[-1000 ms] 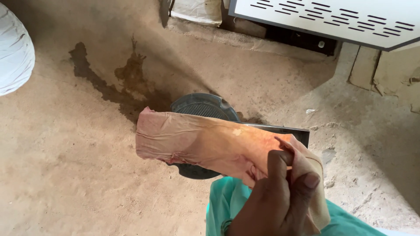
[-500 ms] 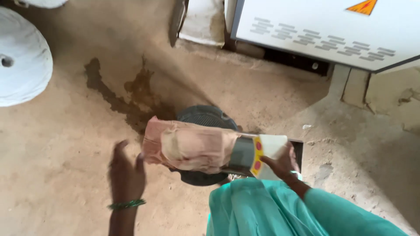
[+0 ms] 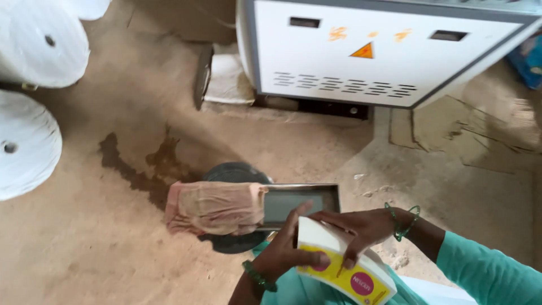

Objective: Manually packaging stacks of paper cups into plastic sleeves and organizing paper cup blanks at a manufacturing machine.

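Stack of white sheets, printed yellow with a pink disc, sits just in front of the tray, tilted and gripped in both hands.

A white cabinet with vent slots stands well behind the tray. Two white rolls lie far to the tray's left. A dark stain marks the floor to its left, nearer. A pinkish cloth wraps the tray's left end, and a dark round base shows under both.

The right hand lies over the stack's top edge, fingers curled down across the printed face. The left hand clamps the stack's left edge, thumb on the face and one finger raised toward the tray. Both wrists carry green bangles.

The work in hand looks like squaring or readying the stack beside the tray. Any move onward would call for a firm two-handed grip so that the sheets do not fan apart.

Half a second earlier the left hand hung spread and empty, left of the cloth, and the right alone held the stack; now both grip it.
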